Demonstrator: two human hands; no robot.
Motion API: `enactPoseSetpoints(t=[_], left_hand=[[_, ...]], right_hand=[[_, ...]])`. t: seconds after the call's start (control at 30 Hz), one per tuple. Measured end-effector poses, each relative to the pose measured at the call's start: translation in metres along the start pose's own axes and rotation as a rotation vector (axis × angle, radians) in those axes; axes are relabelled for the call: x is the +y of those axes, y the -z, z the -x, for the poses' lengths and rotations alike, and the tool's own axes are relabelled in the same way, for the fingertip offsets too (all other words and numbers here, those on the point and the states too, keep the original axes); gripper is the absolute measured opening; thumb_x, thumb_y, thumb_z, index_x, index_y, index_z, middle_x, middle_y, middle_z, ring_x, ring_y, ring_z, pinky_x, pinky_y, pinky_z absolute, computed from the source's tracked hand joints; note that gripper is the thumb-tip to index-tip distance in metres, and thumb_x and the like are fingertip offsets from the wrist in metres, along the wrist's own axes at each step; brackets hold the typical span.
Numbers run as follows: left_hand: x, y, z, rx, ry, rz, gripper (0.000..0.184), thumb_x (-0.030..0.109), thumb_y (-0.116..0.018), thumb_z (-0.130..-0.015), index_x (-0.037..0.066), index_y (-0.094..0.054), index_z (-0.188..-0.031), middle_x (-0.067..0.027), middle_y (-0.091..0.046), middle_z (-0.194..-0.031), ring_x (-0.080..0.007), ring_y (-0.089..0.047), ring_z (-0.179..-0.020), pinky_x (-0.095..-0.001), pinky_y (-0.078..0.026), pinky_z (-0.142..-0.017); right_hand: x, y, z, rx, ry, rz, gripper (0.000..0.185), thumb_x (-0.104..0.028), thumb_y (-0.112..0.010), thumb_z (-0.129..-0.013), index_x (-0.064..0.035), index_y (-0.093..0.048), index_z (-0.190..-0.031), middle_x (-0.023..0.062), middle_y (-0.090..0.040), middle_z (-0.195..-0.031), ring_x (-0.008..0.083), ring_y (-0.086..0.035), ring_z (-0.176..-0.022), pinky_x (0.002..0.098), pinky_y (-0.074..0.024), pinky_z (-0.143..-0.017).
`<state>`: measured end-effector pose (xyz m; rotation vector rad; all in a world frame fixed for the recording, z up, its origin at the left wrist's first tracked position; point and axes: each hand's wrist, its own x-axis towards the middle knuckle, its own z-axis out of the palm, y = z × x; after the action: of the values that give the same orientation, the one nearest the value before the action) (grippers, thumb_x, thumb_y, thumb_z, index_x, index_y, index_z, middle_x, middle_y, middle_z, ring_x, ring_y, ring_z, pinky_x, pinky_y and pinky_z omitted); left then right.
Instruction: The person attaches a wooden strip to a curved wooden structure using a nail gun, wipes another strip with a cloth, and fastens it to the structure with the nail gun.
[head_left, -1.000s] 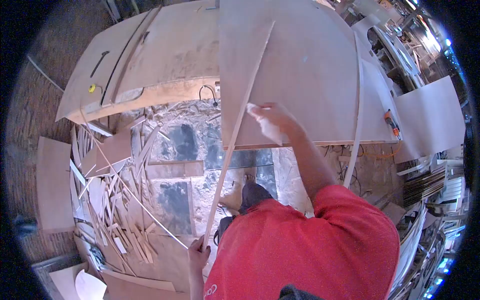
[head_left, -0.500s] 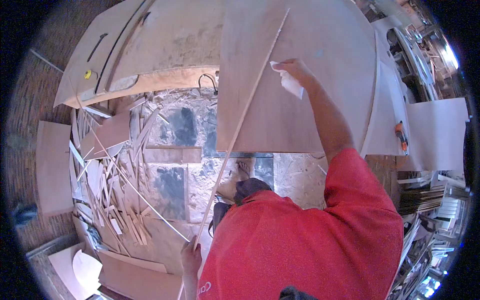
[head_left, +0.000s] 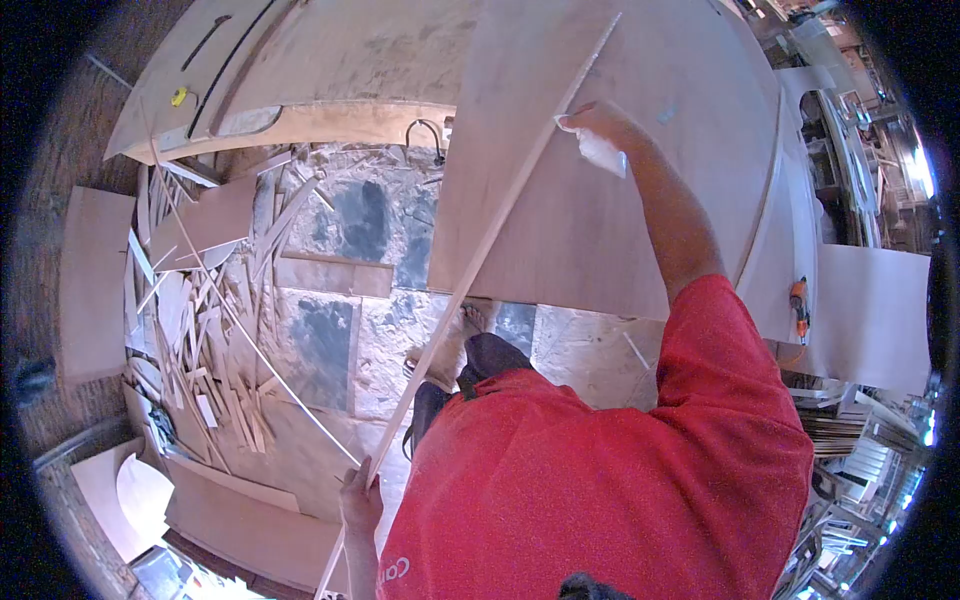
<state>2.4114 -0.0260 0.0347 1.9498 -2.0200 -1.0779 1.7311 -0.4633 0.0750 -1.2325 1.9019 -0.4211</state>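
Note:
My left hand is closed around the lower part of a long, thin wooden strip, which slants up across a large plywood sheet. A second thin strip runs from the upper left down to the same hand. Over the sheet, my right hand pinches a soft white packet whose tip meets the long strip; whether it is plastic or cloth I cannot tell. Whitish spots show along the strip's far end.
An orange power tool lies at the sheet's right edge. On the left bench are a yellow tape measure and a dark bar. Wood offcuts are heaped on the floor at left. A loose panel stands at right.
My right hand and the white packet have moved slightly down along the strip relative to its far end. The camera view has shifted; my left hand keeps its hold.

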Motion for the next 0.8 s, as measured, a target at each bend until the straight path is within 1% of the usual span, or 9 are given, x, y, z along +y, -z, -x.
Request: enactPoseSetpoints(t=[0.1,0.17,0.27,0.4,0.47,0.5,0.57,0.67,0.8], left_hand=[[-0.008,-0.009,0.003,0.016,0.004,0.04,0.042,0.002,-0.067,-0.089,0.002,-0.066,-0.131,-0.0192,-0.059,-0.086,-0.0375,-0.063,-0.076,-0.0459,-0.051,-0.065],[-0.019,-0.015,0.005,0.014,0.027,0.014,0.044,0.001,-0.067,-0.088,0.004,-0.065,-0.133,-0.0196,-0.059,-0.085,-0.0379,-0.063,-0.075,-0.0462,-0.051,-0.065],[-0.02,-0.013,0.003,0.019,-0.004,0.031,0.045,0.001,-0.067,-0.088,0.003,-0.065,-0.133,-0.0195,-0.059,-0.085,-0.038,-0.062,-0.075,-0.0466,-0.05,-0.065],[-0.011,-0.01,0.001,0.056,-0.025,0.097,0.043,0.001,-0.066,-0.088,0.001,-0.065,-0.131,-0.0193,-0.059,-0.085,-0.0382,-0.062,-0.074,-0.0466,-0.05,-0.064],[0.008,0.001,-0.003,0.01,-0.003,0.065,0.042,0.0,-0.066,-0.088,-0.001,-0.065,-0.13,-0.02,-0.059,-0.085,-0.0385,-0.061,-0.074,-0.0465,-0.049,-0.065],[0.008,0.0,-0.003,0.01,-0.002,0.066,0.042,0.0,-0.066,-0.088,-0.001,-0.065,-0.13,-0.02,-0.059,-0.085,-0.0385,-0.061,-0.074,-0.0465,-0.049,-0.065],[0.005,-0.002,-0.003,0.022,-0.039,0.081,0.043,0.0,-0.066,-0.088,-0.001,-0.064,-0.131,-0.0207,-0.058,-0.084,-0.0387,-0.06,-0.074,-0.0469,-0.049,-0.065],[0.0,-0.007,-0.003,0.014,-0.054,0.055,0.043,0.0,-0.066,-0.088,-0.002,-0.064,-0.131,-0.0214,-0.058,-0.085,-0.0391,-0.06,-0.075,-0.0475,-0.048,-0.065],[-0.001,-0.008,-0.003,0.01,-0.047,0.071,0.043,0.0,-0.065,-0.088,-0.002,-0.064,-0.131,-0.0217,-0.057,-0.085,-0.0395,-0.059,-0.074,-0.0479,-0.048,-0.065]], right_hand=[[0.0,-0.002,0.002,0.048,0.027,-0.075,0.049,-0.042,-0.081,-0.085,0.0025,-0.075,-0.103,0.0116,-0.073,-0.091,0.0236,-0.067,-0.079,0.0415,-0.0516,-0.072],[-0.007,0.003,0.006,0.011,0.005,0.073,0.046,-0.041,-0.08,-0.086,0.0028,-0.075,-0.099,0.0116,-0.073,-0.09,0.024,-0.067,-0.078,0.0413,-0.0512,-0.072],[0.003,0.0,-0.002,0.08,0.067,0.077,0.042,-0.039,-0.081,-0.085,0.0022,-0.074,-0.094,0.0121,-0.072,-0.087,0.0239,-0.067,-0.075,0.0412,-0.0504,-0.069],[0.009,-0.005,-0.002,0.04,0.022,0.103,0.042,-0.038,-0.084,-0.082,0.0016,-0.074,-0.094,0.0121,-0.072,-0.084,0.0241,-0.067,-0.074,0.0412,-0.0503,-0.068],[0.004,-0.012,0.013,0.04,0.032,-0.03,0.044,-0.038,-0.086,-0.079,0.0017,-0.074,-0.093,0.0112,-0.071,-0.083,0.0236,-0.066,-0.073,0.0403,-0.0506,-0.066],[0.002,-0.014,0.015,0.04,0.031,-0.029,0.044,-0.038,-0.086,-0.079,0.0017,-0.074,-0.093,0.0112,-0.071,-0.083,0.0236,-0.066,-0.073,0.0403,-0.0506,-0.066],[-0.002,-0.019,0.019,0.011,0.04,0.157,0.046,-0.039,-0.087,-0.078,0.0022,-0.075,-0.095,0.0096,-0.071,-0.083,0.0223,-0.066,-0.072,0.0397,-0.0507,-0.065],[-0.005,-0.026,0.027,0.039,0.039,0.046,0.046,-0.039,-0.087,-0.079,0.0019,-0.076,-0.095,0.0091,-0.071,-0.08,0.0207,-0.066,-0.071,0.039,-0.0505,-0.064],[-0.011,-0.041,0.041,-0.018,0.057,0.111,0.044,-0.038,-0.086,-0.079,0.0018,-0.076,-0.096,0.0087,-0.07,-0.079,0.0195,-0.065,-0.07,0.0388,-0.0503,-0.063]])
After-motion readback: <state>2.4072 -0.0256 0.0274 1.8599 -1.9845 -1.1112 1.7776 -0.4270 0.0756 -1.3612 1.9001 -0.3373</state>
